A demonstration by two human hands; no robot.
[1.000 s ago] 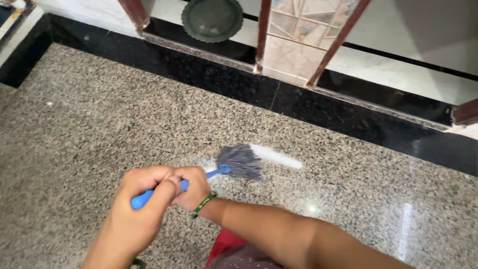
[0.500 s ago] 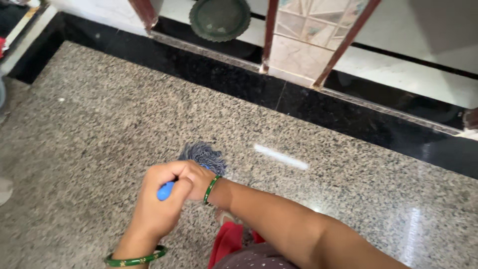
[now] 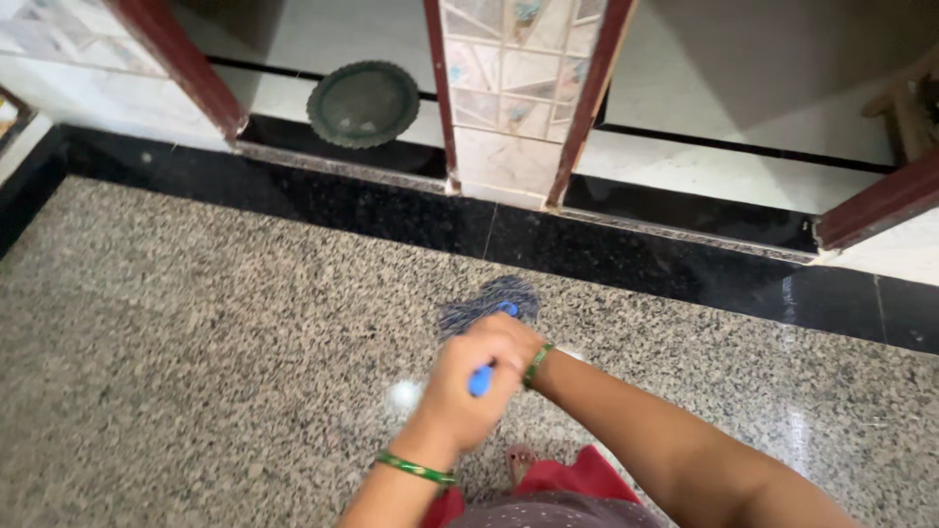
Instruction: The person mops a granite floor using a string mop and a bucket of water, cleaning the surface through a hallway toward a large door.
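A blue-handled mop [image 3: 486, 311] is pressed on the speckled granite floor [image 3: 196, 332], its handle clamped by the fingers of both the left hand [image 3: 460, 391] and right hand [image 3: 509, 342]. Beyond, a black border [image 3: 636, 259], tiled pillar [image 3: 509, 88] and round plate [image 3: 364, 104] are seen.

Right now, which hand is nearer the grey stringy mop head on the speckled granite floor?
Right hand: it grips the blue handle just behind the mop head. Left hand holds the handle lower down, farther back.
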